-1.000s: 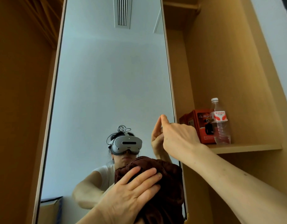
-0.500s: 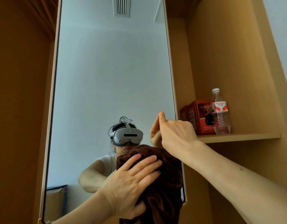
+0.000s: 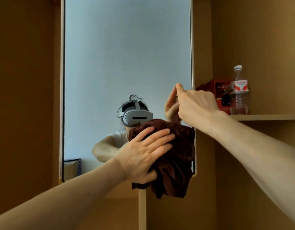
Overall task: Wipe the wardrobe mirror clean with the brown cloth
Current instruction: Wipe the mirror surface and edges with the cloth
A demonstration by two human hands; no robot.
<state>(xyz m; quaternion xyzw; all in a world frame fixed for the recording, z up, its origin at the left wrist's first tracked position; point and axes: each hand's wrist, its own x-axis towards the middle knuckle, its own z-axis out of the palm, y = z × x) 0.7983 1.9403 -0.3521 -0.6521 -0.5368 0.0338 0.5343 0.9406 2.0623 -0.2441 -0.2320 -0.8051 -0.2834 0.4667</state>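
A tall wardrobe mirror (image 3: 126,55) in a thin pale frame stands between tan wooden wardrobe panels (image 3: 23,97), seen from the wearer's head.

The brown cloth (image 3: 178,163) is bunched against the glass at the mirror's lower right corner. Its folds hang down past the bottom edge of the frame.

The left hand (image 3: 143,155) reaches in from the lower left and lies flat on the cloth, pressing it to the mirror. Its fingers (image 3: 156,135) are straight and close together, slanting up to the right, and the thumb lies under the bunched fabric.

The right hand (image 3: 196,105) reaches in from the right with its back to the camera. One raised fingertip (image 3: 178,86) meets its own reflection on the glass, just beside the right frame. The other fingers are bent away behind the hand, so I cannot tell whether they are together or apart.

The mirror reflects a person in a white top wearing a grey headset (image 3: 136,117), a pale wall and, at the lower left, a cardboard box (image 3: 72,166).

To the right of the mirror, a wooden shelf (image 3: 266,117) carries a clear water bottle (image 3: 239,90) with a red-and-white label and a white cap. A red box (image 3: 221,95) stands just beside it, on its left.
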